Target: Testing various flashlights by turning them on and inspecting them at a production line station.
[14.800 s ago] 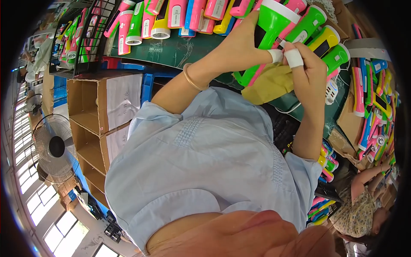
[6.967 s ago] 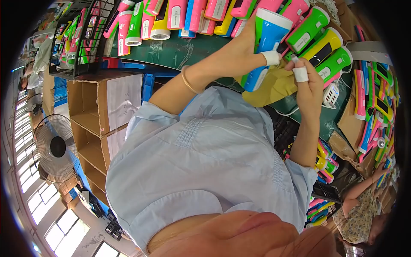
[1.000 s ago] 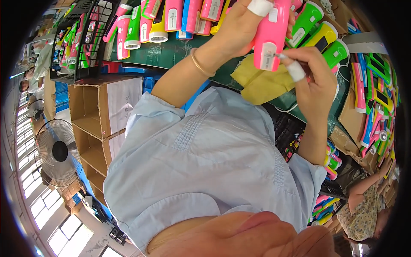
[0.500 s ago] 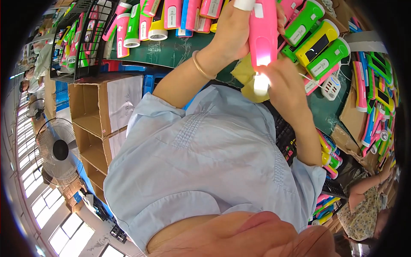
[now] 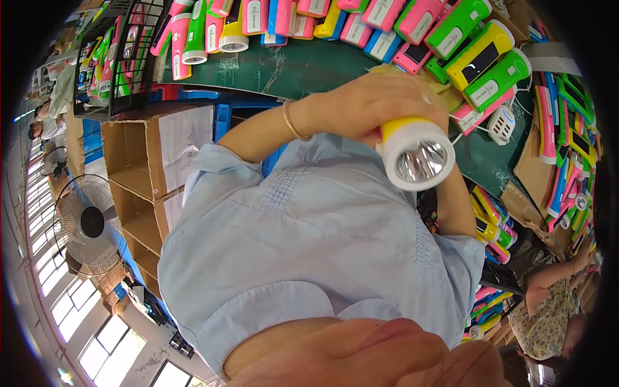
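My left hand [image 5: 367,106], with a bangle at its wrist, is closed around a yellow flashlight [image 5: 419,155]. The flashlight's white rim and silvery reflector face up toward me, and its lamp looks unlit. My right forearm [image 5: 459,203] comes up from the right behind the flashlight. The right hand is mostly hidden behind the flashlight and the left hand, so its fingers cannot be made out. Just beyond the hands, a yellow cloth [image 5: 445,97] lies on the green tabletop [image 5: 290,68].
Pink, green, blue and yellow flashlights [image 5: 380,13] line the far side. A white multi-port USB charger [image 5: 501,126] with cables lies right. A black wire basket [image 5: 116,71] holds flashlights at left, above cardboard compartments [image 5: 132,155]. A fan [image 5: 91,222] stands left; another person [image 5: 545,309] sits lower right.
The lit pink flashlight has left my hands. A yellow flashlight is now in my left hand, lens toward me. My left hand has come nearer, and my right hand has become hidden.
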The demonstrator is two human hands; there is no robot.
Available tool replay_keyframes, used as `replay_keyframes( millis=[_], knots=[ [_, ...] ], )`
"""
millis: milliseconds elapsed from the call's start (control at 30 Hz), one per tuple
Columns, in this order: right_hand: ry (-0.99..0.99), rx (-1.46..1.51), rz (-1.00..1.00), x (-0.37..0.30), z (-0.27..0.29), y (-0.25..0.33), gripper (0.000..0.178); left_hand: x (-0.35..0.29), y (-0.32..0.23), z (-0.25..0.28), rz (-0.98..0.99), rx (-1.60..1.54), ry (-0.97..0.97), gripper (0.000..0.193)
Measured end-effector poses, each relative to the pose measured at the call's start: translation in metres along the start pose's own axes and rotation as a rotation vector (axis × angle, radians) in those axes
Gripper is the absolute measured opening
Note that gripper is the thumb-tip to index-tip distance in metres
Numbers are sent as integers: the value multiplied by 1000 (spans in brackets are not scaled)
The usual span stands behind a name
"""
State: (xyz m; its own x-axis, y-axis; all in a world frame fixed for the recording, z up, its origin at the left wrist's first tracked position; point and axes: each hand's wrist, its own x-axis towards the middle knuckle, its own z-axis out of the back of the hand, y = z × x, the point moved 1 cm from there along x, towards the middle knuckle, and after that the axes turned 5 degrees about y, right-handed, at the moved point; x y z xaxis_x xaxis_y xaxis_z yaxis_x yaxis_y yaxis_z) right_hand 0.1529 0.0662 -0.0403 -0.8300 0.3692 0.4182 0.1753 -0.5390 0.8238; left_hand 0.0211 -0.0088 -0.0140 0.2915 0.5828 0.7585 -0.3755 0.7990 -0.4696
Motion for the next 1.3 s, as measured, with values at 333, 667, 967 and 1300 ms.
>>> replay_keyframes(
  millis=[333, 667, 967, 1300],
  knots=[
    [14, -26, -235, -8, 31, -9, 23, -23, -11, -2, 571, 53, -29, 66],
    [-74, 237, -346, 8, 54, 35, 20, 7, 2, 16, 865, -577, -82, 75],
    [-11, -152, -329, 33, 43, 47, 18, 17, 9, 12, 873, -186, -171, 69],
    [-156, -480, -287, 39, 26, 41, 25, 14, 16, -1, 787, 133, -271, 70]
  ],
)
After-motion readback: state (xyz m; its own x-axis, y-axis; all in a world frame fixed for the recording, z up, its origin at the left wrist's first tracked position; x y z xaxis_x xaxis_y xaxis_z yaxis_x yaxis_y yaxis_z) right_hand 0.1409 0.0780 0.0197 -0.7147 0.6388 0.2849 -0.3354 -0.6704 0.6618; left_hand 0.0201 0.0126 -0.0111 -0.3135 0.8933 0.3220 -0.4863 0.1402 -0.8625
